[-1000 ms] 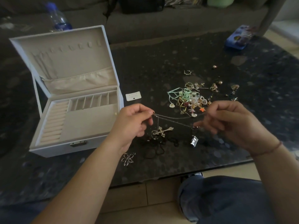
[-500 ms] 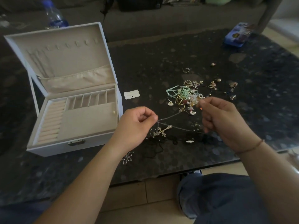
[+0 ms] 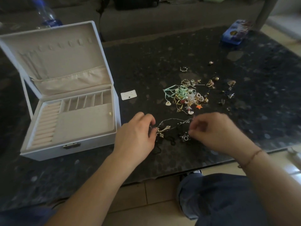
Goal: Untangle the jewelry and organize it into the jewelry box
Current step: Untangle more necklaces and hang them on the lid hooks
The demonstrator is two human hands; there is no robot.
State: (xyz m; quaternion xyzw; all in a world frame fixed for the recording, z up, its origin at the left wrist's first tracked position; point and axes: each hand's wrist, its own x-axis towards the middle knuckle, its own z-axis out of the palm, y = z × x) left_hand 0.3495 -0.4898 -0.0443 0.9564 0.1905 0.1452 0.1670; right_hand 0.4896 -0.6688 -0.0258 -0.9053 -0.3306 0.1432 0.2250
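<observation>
The white jewelry box (image 3: pixel 73 142) stands open at the left, with one small gold piece (image 3: pixel 110 113) in its tray. A thin silver chain (image 3: pixel 172 119) lies in an arc on the dark table between my hands. My left hand (image 3: pixel 136 136) pinches it beside a silver cross pendant (image 3: pixel 162 130). My right hand (image 3: pixel 215 131), blurred, has its fingers curled at the chain's other end, next to a small camera pendant (image 3: pixel 184 138). A black cord (image 3: pixel 169 139) lies under both pendants. The tangled pile (image 3: pixel 185 97), with green ribbon and gold pieces, sits just beyond my hands.
A white earring card (image 3: pixel 128 94) lies between the box and the pile. Loose earrings (image 3: pixel 231 83) are scattered to the pile's right. A blue tin (image 3: pixel 236 32) sits far right, a water bottle (image 3: pixel 47 15) behind the box. The table's near edge runs just below my wrists.
Both hands have dropped from above the table to its surface. The chain, held taut in the air before, now lies slack on the table, and the camera pendant rests there.
</observation>
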